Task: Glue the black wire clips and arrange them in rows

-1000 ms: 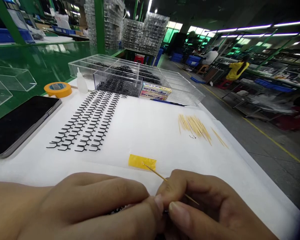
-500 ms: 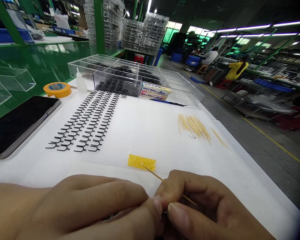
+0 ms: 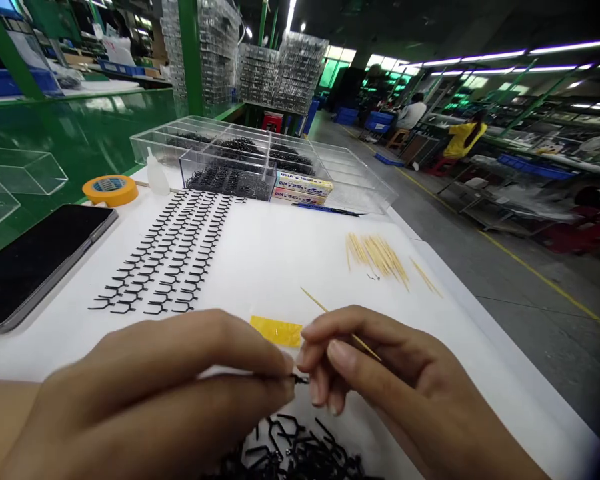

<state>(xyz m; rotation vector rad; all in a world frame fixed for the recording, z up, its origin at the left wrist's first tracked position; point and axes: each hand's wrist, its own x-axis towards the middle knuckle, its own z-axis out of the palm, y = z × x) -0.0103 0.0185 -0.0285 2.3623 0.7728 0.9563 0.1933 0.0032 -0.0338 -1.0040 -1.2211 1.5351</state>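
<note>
Our left hand [image 3: 145, 377] pinches a small black part [image 3: 301, 379] between thumb and fingertips, most of it hidden, one end poking out toward our right hand [image 3: 405, 383]. That right hand is loosely curled, thumb and forefinger tips apart, with a toothpick [image 3: 313, 299] held through its fingers, one end slanting up and left. Only a narrow gap separates our two hands, and the part's free end sits in it. Below that gap we have a heap of loose black pieces [image 3: 300, 455], partly covered by our left hand. A yellow strip [image 3: 276, 331] lies flat just beyond our fingertips. Past it, our widest room for moving is a white stretch of worktop [image 3: 280, 250], bordered on the left by rows of forked pieces [image 3: 165, 257] and on the right by a pile of toothpicks [image 3: 380, 257]. Across its far side stand a clear bin [image 3: 227, 179] and two stacked boxes [image 3: 303, 189]. At far left lies a phone [image 3: 40, 260]; on our right the worktop's edge slants toward us, grey floor [image 3: 515, 300] beyond.
</note>
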